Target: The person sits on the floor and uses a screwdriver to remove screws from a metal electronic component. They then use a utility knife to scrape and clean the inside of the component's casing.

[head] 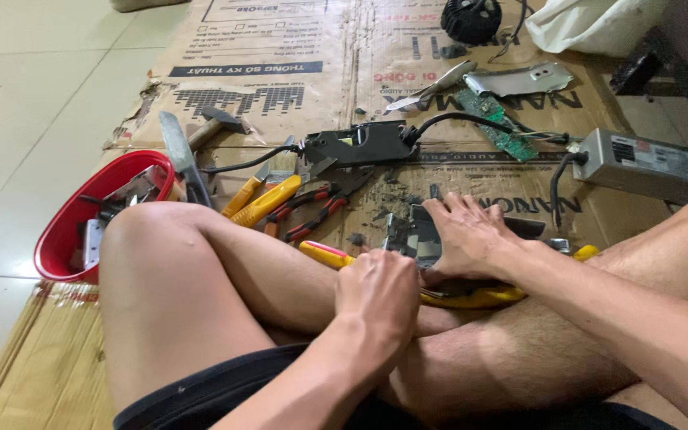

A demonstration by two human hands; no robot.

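A person is sitting cross-legged on flattened cardboard (296, 72), and both forearms are reaching forward from the near edge over bare knees.

At far left, a red plastic bowl (57, 231) is holding metal scraps, with a hammer (213, 123) lying beyond it. Just right of the raised knee, yellow-handled cutters (268, 199) and red-handled pliers (312, 211) are lying side by side on the cardboard.

In the middle, the left hand (376, 291) is curling into a tight fist, knuckles up, wrist bent slightly, gripping the handle of a yellow-handled tool (324, 255) whose tip is pointing left; its working end is hidden under the hands.

Just right of it, the right hand (463, 235) is pressing palm-down with fingers spread and nearly flat over a small grey metal casing (412, 235), which is resting near the crossed shins. The two hands are almost touching.

Farther away, a black plastic housing (360, 143) with a cable, a green circuit board (495, 123) and, at right, a grey metal power-supply box (650, 163) are lying on the cardboard.
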